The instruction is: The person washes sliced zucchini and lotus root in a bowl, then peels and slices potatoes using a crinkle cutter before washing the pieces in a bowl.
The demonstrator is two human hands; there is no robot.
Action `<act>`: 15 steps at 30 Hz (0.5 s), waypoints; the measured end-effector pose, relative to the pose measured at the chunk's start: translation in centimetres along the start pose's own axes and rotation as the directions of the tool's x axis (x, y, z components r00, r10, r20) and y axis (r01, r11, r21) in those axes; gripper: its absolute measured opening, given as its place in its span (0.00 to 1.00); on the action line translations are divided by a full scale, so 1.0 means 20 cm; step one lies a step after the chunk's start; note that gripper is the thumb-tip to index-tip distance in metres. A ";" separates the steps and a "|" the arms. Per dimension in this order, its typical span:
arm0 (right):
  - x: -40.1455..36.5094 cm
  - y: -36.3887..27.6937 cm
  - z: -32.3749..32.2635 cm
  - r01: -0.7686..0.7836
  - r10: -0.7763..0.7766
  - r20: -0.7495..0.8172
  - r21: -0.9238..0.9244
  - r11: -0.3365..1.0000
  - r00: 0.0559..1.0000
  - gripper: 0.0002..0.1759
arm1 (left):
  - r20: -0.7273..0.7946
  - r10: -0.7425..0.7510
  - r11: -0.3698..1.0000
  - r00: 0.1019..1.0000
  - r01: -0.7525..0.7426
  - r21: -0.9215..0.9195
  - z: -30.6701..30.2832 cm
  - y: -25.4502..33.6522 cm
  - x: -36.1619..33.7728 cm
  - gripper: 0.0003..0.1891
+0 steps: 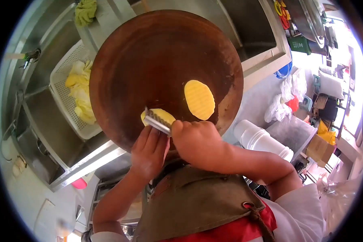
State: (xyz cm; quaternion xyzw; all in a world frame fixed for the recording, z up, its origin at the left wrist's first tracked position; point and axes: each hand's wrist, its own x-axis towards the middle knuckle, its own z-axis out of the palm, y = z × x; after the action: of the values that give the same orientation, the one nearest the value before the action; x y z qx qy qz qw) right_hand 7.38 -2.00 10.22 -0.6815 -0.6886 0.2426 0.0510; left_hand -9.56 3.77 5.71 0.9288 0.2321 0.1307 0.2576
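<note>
A round brown wooden board (157,60) fills the middle of the view. Near its lower edge lies a yellow piece (162,114), partly hidden by a metal crinkle cutter (158,124) held across it. My right hand (197,145) is closed round the cutter's near end. Fingers of my left hand (150,147) are pressed together against the near side of the yellow piece. To the right on the board, a flat oval yellow slice (199,100) with a ridged face lies apart from both hands.
Left of the board, a white basket (60,76) with yellow pieces sits over a metal sink (44,109). A green cloth (85,12) lies at the upper left. Another basin (254,24) is behind, white buckets (262,141) stand at the right.
</note>
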 end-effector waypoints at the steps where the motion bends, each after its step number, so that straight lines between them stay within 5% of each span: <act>1: 0.00 0.00 0.00 -0.035 0.035 -0.018 0.013 0.999 0.999 0.07 | -0.028 0.008 1.000 1.000 -0.008 0.013 0.00 -0.01 -0.01 0.13; 4: -0.04 0.01 -0.03 -0.119 0.123 -0.044 0.095 0.988 0.991 0.08 | -0.078 0.074 0.997 0.994 -0.073 0.022 0.05 -0.06 -0.07 0.14; 8: -0.08 -0.09 -0.11 0.081 -0.082 0.008 0.059 0.995 0.997 0.09 | -0.001 0.079 0.989 0.997 -0.078 -0.124 0.02 -0.10 -0.11 0.16; 15: -0.06 -0.12 -0.08 0.026 -0.030 0.037 0.105 0.994 0.999 0.09 | 0.000 0.100 0.989 0.995 -0.099 -0.114 0.04 -0.12 -0.13 0.16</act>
State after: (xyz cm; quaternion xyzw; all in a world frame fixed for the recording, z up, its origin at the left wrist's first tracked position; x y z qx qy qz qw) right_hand 6.01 -2.61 12.89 -0.6634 -0.6851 0.2909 0.0766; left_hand -12.25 3.92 3.47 0.9234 0.1770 0.1540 0.3040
